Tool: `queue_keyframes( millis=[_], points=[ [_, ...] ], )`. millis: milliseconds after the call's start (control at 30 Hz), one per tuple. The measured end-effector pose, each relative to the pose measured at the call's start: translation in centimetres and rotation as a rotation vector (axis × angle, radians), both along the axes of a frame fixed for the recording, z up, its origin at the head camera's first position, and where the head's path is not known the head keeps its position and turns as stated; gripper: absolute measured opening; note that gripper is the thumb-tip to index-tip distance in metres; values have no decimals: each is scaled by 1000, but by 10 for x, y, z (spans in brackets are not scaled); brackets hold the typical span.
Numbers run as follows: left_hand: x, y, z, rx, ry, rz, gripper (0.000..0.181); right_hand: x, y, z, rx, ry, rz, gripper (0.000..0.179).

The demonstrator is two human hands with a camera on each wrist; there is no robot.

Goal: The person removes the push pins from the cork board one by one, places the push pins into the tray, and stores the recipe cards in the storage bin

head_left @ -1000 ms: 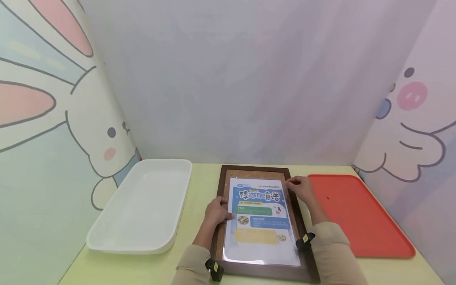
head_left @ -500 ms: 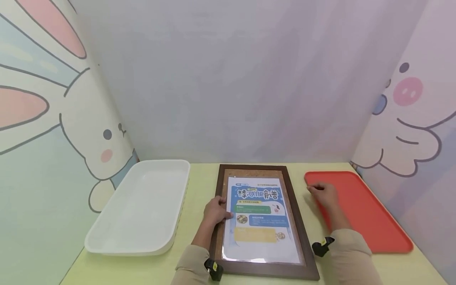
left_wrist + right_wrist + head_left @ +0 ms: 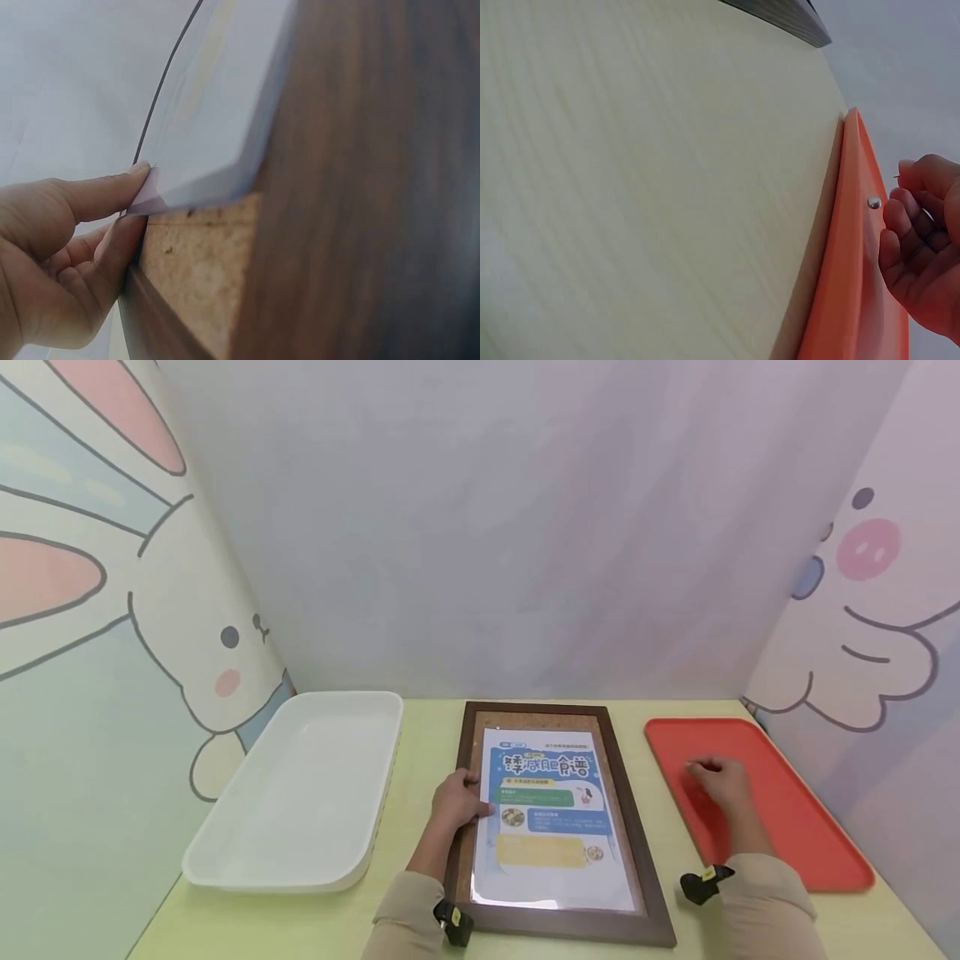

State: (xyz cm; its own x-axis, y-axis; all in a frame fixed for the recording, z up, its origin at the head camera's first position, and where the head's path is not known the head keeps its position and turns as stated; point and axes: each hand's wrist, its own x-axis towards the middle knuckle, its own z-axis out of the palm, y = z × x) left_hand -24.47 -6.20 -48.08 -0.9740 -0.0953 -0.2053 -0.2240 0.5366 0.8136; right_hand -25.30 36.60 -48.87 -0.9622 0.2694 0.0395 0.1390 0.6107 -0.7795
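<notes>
A laminated poster (image 3: 555, 885) with blue and yellow print lies on a cork board with a dark wooden frame (image 3: 645, 860). At the poster's left edge, my left hand (image 3: 455, 802) pinches the sheet between thumb and finger, as the left wrist view shows close up. My right hand (image 3: 726, 785) hangs over the red tray (image 3: 795, 827) with thumb and forefinger together. A thin pin point (image 3: 896, 177) sticks out between those fingertips, the rest of the thumbtack hidden by them. Another silver thumbtack (image 3: 874, 202) shows at the tray, close beside the fingers. A small tack (image 3: 497, 727) marks the poster's top left.
A white tray (image 3: 300, 793) with raised sides stands to the left of the board on the pale yellow table (image 3: 420, 727). Walls with cartoon animals rise at both sides, and a plain backdrop (image 3: 480, 543) closes the far side.
My right hand has moved from the poster's top right corner, across the frame's right side, to above the red tray. The left hand keeps its place at the poster's left edge.
</notes>
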Motion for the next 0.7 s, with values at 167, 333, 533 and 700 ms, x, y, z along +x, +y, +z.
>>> queue_keyframes(
  millis=[167, 333, 533, 700],
  points=[
    [0, 1, 2, 6, 3, -3, 55, 4, 8, -4, -6, -20, -25, 36],
    [2, 0, 1, 0, 17, -7, 55, 5, 12, -7, -1, -12, -13, 35],
    [2, 0, 0, 3, 23, -12, 55, 7, 13, -5, -66, -16, -28, 37],
    [0, 1, -2, 3, 18, -10, 55, 11, 6, 7, -108, -39, -39, 42]
  ],
)
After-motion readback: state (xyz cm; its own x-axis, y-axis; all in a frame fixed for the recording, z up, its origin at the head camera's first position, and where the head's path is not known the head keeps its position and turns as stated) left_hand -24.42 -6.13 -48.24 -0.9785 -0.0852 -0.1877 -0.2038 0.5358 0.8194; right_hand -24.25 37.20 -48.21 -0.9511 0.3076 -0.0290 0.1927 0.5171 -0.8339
